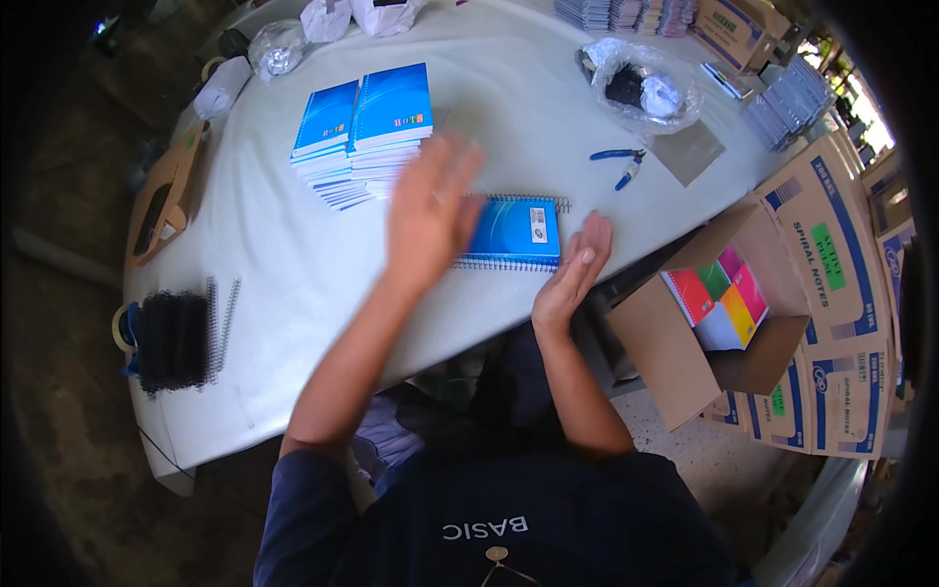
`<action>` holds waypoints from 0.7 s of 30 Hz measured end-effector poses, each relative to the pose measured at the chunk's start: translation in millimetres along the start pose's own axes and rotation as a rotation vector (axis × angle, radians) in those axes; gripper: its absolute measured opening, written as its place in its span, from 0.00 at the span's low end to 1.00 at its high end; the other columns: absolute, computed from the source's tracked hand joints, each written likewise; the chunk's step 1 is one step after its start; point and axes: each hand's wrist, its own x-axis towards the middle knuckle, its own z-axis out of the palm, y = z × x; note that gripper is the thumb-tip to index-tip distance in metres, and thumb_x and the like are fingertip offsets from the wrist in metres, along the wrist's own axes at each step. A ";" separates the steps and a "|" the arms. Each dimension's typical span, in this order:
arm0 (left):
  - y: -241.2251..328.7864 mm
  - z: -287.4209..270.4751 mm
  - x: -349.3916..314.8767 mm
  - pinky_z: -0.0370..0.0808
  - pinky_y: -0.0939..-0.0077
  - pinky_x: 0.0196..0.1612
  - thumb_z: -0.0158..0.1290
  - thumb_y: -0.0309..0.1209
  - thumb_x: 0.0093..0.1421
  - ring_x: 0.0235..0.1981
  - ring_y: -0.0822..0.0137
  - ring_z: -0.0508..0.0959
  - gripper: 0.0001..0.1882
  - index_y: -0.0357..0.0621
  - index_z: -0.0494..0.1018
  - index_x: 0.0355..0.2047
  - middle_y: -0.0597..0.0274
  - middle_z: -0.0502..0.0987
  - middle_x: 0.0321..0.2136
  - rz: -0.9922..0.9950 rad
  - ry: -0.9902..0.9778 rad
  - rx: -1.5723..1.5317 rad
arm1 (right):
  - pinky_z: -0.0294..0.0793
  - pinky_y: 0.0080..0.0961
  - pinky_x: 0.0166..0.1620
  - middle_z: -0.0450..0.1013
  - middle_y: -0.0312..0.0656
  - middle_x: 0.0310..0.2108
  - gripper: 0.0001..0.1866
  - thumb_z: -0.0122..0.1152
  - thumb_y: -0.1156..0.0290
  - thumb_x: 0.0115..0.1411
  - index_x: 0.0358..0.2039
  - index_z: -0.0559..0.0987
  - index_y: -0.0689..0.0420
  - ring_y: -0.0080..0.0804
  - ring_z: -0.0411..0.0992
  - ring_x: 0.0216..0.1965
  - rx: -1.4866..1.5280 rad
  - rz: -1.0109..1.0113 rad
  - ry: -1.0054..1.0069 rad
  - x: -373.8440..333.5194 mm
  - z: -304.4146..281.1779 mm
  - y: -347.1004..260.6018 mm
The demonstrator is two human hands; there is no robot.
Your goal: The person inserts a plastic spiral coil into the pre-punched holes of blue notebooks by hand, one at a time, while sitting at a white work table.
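A blue spiral-bound notebook (516, 231) lies flat on the white table (284, 264), its wire spine along the far edge. My left hand (428, 210) hovers blurred over its left end, fingers spread, holding nothing. My right hand (575, 272) rests at the notebook's right near corner with the palm turned inward and fingers straight, touching or nearly touching its edge. Two fanned stacks of blue booklets (364, 132) sit beyond my left hand.
A bundle of black spiral wires (174, 339) lies at the table's left end. Blue-handled pliers (620, 163) and a plastic bag (648, 93) lie far right. An open cardboard box (685, 342) with coloured notebooks stands to the right, among several cartons.
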 end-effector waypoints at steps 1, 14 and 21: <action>-16.1 -9.9 14.0 0.61 0.60 0.57 0.62 0.30 0.48 0.55 0.52 0.66 0.29 0.48 0.68 0.52 0.53 0.67 0.54 -0.038 0.051 0.190 | 0.43 0.41 0.65 0.50 0.55 0.62 0.32 0.33 0.52 0.67 0.62 0.50 0.63 0.47 0.48 0.65 -0.125 -0.119 0.002 -3.5 2.2 -5.7; -13.3 -164.1 -55.8 0.57 0.60 0.57 0.55 0.24 0.52 0.55 0.59 0.68 0.13 0.47 0.76 0.40 0.59 0.74 0.47 -0.147 -0.437 -0.365 | 0.72 0.26 0.48 0.72 0.47 0.45 0.20 0.56 0.72 0.59 0.51 0.69 0.65 0.31 0.72 0.45 0.647 1.187 -0.927 -8.5 30.1 -47.2; -170.6 -186.2 -180.5 0.71 0.63 0.41 0.48 0.36 0.61 0.35 0.50 0.76 0.15 0.38 0.72 0.41 0.46 0.76 0.34 -0.782 -0.269 0.727 | 0.69 0.21 0.48 0.75 0.40 0.41 0.14 0.58 0.74 0.58 0.46 0.76 0.61 0.23 0.71 0.42 0.080 0.376 -1.230 -33.3 41.6 -31.2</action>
